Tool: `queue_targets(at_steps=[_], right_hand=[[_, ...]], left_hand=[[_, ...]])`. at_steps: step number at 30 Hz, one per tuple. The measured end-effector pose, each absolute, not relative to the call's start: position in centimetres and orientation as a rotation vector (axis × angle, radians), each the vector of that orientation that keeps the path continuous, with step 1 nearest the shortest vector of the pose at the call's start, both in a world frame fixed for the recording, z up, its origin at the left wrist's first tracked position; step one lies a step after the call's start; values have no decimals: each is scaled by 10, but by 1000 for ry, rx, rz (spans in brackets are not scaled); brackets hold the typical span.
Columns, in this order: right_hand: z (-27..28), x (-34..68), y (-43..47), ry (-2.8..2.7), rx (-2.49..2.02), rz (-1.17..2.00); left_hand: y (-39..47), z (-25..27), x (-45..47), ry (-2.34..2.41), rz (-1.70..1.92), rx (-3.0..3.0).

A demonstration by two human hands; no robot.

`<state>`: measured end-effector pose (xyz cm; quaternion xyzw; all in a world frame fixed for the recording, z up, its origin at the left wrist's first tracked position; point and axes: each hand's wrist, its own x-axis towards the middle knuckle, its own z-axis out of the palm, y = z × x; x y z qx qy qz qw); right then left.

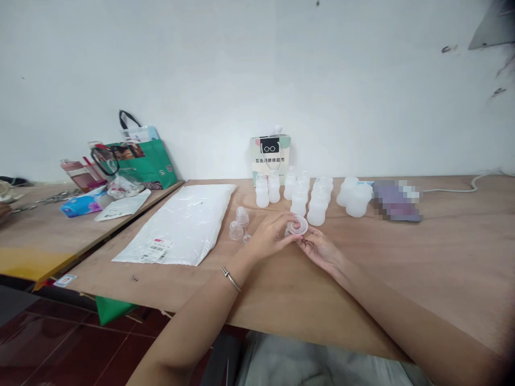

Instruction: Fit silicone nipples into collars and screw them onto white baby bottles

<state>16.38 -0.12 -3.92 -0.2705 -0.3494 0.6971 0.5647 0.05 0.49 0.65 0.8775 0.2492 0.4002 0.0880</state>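
Note:
My left hand (270, 236) and my right hand (319, 248) meet above the table, both closed on a clear round baby bottle top (298, 225). Its circular end, with rings inside, faces me. The left fingers curl over its left side, while the right fingertips pinch its lower right edge. Clear dome caps (236, 230) lie just left of my left hand, one partly hidden by it. Behind my hands stand several translucent white baby bottles (317, 206), some with clear domed tops. More white bottle bodies (358, 199) are grouped to the right.
A white plastic mailer (181, 222) lies at left. A printed carton (261, 153) and a clear bottle (277, 131) stand against the wall. Right are a pixelated purple item (396, 201) and white cable (450, 190). Across the table gap sits a green bag (151, 166).

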Motion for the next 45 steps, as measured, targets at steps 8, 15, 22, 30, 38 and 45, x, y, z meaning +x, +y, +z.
queue_targets(at_steps=[8, 15, 22, 30, 38, 45], right_hand=[[-35, 166, -4, -931, -690, 1618], [-31, 164, -7, -1055, -725, 1573], [-32, 160, -11, -940, -725, 1502], [-28, 159, -16, -1019, -758, 1457], [-27, 162, -14, -1007, -778, 1477], [-20, 168, -14, -1128, -819, 1298]], left_hand=[[2, 8, 2, 782, 1199, 2622], [-6, 12, 5, 768, 1248, 2624], [-8, 15, 8, 883, 1290, 2550], [-8, 12, 6, 832, 1305, 2627], [-15, 15, 6, 769, 1284, 2659], [-3, 13, 1, 800, 1250, 2616]])
